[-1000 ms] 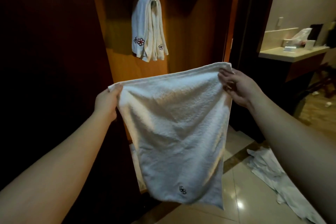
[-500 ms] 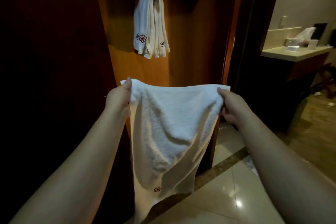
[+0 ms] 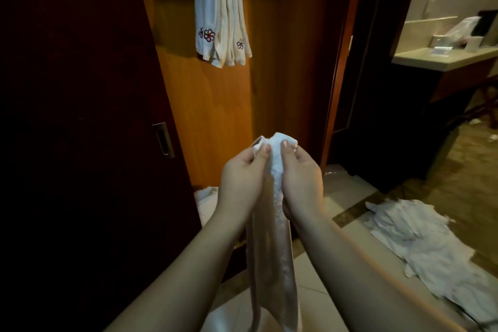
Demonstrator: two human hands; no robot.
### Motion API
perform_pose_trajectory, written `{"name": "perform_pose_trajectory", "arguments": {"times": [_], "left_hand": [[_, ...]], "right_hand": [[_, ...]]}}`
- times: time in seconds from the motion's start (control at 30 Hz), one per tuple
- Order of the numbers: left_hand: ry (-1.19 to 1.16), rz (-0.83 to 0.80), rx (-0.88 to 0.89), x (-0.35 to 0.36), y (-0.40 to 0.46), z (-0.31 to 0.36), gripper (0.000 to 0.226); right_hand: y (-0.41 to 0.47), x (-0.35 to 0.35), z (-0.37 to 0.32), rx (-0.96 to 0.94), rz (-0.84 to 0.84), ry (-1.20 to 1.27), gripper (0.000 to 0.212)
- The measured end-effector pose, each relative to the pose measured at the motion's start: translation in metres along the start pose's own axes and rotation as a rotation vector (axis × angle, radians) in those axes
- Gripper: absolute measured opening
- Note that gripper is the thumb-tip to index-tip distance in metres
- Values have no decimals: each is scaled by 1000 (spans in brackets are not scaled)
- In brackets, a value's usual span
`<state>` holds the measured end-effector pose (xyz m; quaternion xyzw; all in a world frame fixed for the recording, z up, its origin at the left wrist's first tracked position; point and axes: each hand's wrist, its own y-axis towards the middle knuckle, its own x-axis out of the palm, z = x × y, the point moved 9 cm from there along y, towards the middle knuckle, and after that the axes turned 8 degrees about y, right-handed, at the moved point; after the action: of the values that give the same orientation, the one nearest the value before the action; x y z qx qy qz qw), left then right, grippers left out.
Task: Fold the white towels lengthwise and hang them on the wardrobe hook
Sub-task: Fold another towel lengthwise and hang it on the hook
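Warm orange-brown wooden wardrobe panelling (image 3: 215,116) fills the background, with a dark sliding door (image 3: 80,143) on the left and a tiled floor (image 3: 336,197) below. On that floor to the right lies a crumpled heap of white cloth (image 3: 420,240), and a smaller white bundle (image 3: 206,199) sits at the wardrobe's foot. Several folded white towels with red flower embroidery (image 3: 219,13) already drape over the hook, which they hide, high on the panel. Lower, in front of the wardrobe, the long white terry towel in hand (image 3: 275,224) hangs as a narrow strip. The left hand (image 3: 242,178) and right hand (image 3: 299,178) meet at its top, thumbs and fingers pinching the two upper corners together. To finish this fold well, I would line the edges up flush before letting one hand slide down to smooth the length. Hanging will likely be tight, since the hook looks crowded; the new towel may need easing over the stack without dragging the others off
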<state>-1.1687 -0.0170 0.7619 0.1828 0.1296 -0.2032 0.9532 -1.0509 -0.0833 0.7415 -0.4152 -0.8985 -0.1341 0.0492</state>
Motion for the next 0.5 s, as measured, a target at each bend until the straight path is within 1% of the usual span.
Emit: {"name": "perform_pose_trajectory", "arguments": {"times": [0.1,0.2,0.27,0.33,0.4,0.47,0.5], "left_hand": [[99,-107,30,5,-6,4,28],[142,-225,-7,7,-6,-5,29],[135,-239,-98,8,-6,-15,22],[39,-244,-212,9,-6,-19,18],[9,-266,-223,11,-4,-17,17],[-3,-270,-217,11,-3,-18,36],[-3,-266,-248,12,-6,-22,42]], "right_hand": [[-11,2,-18,-142,-45,-112,30],[-22,7,-14,-200,-130,-174,27],[-28,8,-6,-198,-185,-208,28],[-30,7,0,-220,-231,-264,32],[-33,4,1,-262,-236,-299,34],[-36,1,0,-314,-207,-282,35],[-37,0,0,-331,-191,-254,36]]}}
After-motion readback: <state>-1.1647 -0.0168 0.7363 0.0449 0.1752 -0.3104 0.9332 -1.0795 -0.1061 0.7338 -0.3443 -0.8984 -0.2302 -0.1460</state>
